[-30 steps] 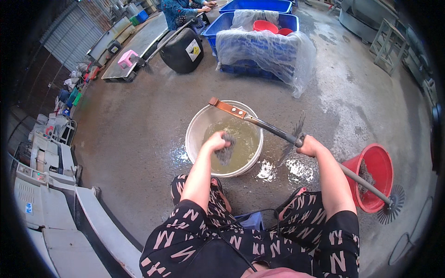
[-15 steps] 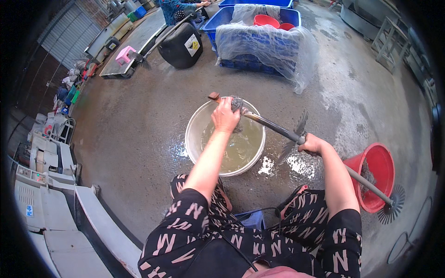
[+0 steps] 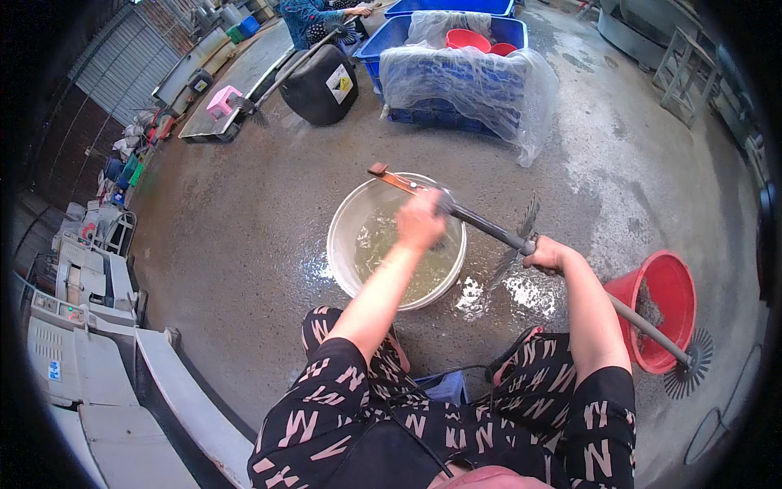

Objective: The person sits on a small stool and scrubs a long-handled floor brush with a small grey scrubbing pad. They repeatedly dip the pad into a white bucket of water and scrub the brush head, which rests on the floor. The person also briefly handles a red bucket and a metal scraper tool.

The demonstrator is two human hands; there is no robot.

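Note:
A long metal shaft [image 3: 492,231] slants across my front over a round white tub [image 3: 336,262] of cloudy water. Its upper left end is orange-brown and rusty. My right hand [image 3: 550,254] is closed round the shaft just beside a grey fan-like bladed disc [image 3: 529,218]. Another bladed disc [image 3: 691,363] sits at the shaft's lower right end. My left hand [image 3: 420,220], smeared by motion, is closed against the shaft above the tub's far rim. With it is a grey scouring pad [image 3: 445,202], pressed on the metal.
At my right stands a red bucket [image 3: 674,285] with grey matter inside, the shaft crossing it. Farther off are a blue crate [image 3: 456,104] draped with netting, a black jerrycan [image 3: 319,85], a similar shaft and a pink stool [image 3: 221,102]. Grey machinery [image 3: 106,383] lines the left. A person sits beyond.
My left hand has slid down along the shaft to the right with the scouring pad, baring the rusty end. My right hand keeps its hold in the same place.

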